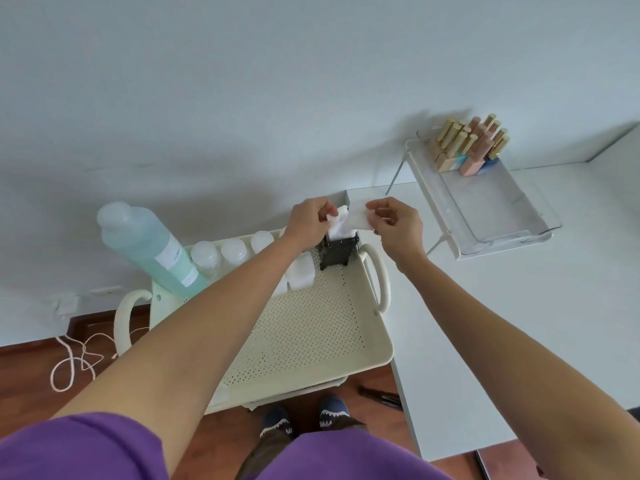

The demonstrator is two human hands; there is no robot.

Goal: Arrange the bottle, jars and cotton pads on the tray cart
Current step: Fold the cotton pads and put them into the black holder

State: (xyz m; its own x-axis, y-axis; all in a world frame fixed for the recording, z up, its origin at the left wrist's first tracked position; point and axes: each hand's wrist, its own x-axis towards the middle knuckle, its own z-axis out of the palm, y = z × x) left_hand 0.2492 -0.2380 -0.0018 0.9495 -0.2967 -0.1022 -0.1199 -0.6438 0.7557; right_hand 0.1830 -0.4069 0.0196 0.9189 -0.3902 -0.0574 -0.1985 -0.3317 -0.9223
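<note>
A cream perforated tray cart stands below me. At its back left corner leans a tall bottle of pale green liquid. Three small clear jars line the back rim beside it. White cotton pads stick up out of a small black holder at the back right corner. My left hand pinches the left side of the pads. My right hand pinches a thin white sheet at their right side. Two white lidded boxes lie partly under my left forearm.
A white table adjoins the cart's right side, carrying a wire rack with a clear tray of gold-capped polish bottles. A white cord lies coiled on the wooden floor at left. My shoes show below the cart.
</note>
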